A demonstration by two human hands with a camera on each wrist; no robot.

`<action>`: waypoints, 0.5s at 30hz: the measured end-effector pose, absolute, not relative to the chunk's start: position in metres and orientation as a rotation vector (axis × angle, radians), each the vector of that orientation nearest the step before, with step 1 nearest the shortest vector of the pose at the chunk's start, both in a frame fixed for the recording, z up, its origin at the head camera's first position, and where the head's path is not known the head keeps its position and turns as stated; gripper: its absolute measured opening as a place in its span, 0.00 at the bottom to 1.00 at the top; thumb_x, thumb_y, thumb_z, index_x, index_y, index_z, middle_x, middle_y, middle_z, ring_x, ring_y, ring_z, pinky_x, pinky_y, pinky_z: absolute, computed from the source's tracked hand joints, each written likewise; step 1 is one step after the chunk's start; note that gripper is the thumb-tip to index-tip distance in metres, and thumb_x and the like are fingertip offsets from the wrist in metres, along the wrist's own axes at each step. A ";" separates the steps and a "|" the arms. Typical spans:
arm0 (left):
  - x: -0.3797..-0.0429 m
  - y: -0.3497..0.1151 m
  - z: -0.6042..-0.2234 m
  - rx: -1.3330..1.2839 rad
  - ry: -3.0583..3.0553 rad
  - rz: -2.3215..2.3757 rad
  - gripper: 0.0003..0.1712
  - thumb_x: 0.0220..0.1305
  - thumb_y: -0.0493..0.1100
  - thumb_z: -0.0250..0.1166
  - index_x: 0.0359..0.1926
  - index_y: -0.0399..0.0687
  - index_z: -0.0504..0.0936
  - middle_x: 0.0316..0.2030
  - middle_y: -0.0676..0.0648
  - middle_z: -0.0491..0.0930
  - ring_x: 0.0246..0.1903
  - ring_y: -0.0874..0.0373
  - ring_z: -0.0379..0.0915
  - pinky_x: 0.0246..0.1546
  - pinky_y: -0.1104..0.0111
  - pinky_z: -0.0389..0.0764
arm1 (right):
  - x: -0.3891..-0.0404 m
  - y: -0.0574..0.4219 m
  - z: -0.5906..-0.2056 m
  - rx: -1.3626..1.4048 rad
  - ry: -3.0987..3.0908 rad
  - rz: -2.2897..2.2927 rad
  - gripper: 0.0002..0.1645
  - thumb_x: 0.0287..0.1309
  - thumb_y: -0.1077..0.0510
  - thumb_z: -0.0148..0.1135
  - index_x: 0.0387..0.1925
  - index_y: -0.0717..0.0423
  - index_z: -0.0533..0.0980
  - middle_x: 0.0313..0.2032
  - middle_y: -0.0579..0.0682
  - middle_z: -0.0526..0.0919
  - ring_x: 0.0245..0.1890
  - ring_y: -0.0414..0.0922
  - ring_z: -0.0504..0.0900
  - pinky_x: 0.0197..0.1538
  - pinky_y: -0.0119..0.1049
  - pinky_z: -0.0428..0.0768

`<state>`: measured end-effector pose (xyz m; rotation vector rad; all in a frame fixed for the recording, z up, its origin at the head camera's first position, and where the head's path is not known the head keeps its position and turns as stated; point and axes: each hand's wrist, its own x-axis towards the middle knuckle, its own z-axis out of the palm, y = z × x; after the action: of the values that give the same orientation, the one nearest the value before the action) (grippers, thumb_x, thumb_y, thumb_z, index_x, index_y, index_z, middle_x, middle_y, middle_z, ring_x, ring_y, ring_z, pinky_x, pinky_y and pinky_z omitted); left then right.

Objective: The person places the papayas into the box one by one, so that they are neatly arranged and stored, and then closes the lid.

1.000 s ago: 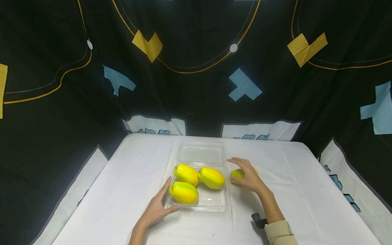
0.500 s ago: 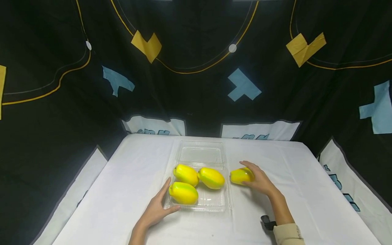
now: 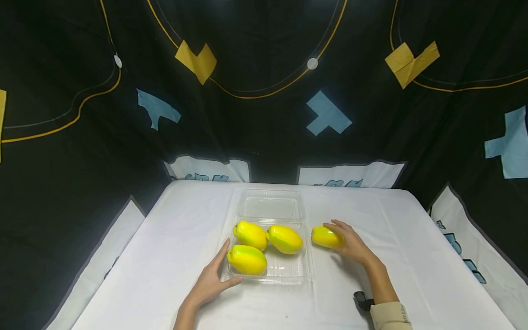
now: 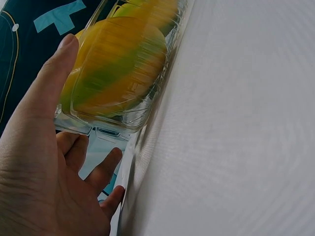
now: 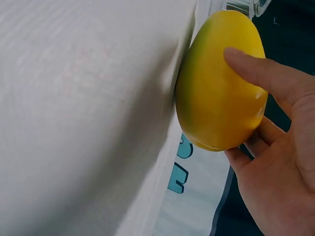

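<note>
In the head view, three yellow-green papayas, one at the back left, one at the right and one at the front left, lie in the base of a clear plastic clamshell box. My left hand lies at the box's front left corner, thumb and fingers spread; its thumb is beside the box wall in the left wrist view. Right of the box, my right hand grips a fourth papaya by its right end, thumb on one side and fingers behind, partly hidden.
The box's lid lies folded back behind the base. A white cloth covers the table. A black curtain with tape pieces hangs behind. A black strap mount sits at my right wrist.
My right hand has moved rightward off the top of its papaya to the right end, leaving more of it showing. That papaya has turned, with less green in view. My left hand has stayed put.
</note>
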<state>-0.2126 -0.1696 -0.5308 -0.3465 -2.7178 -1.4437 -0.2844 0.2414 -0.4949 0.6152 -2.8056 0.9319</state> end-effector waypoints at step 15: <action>-0.212 -0.170 -0.530 -0.344 -2.737 -1.437 0.59 0.45 0.60 0.71 0.72 0.65 0.45 0.71 0.48 0.47 0.67 0.43 0.45 0.60 0.38 0.51 | -0.278 0.250 -0.498 0.500 -2.751 1.010 0.42 0.39 0.68 0.72 0.60 0.56 0.69 0.59 0.61 0.69 0.60 0.61 0.64 0.61 0.61 0.58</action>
<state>-0.2124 -0.1697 -0.5297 -0.3438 -2.7367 -1.4371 -0.2781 0.2500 -0.4976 0.4998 -2.7511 1.0095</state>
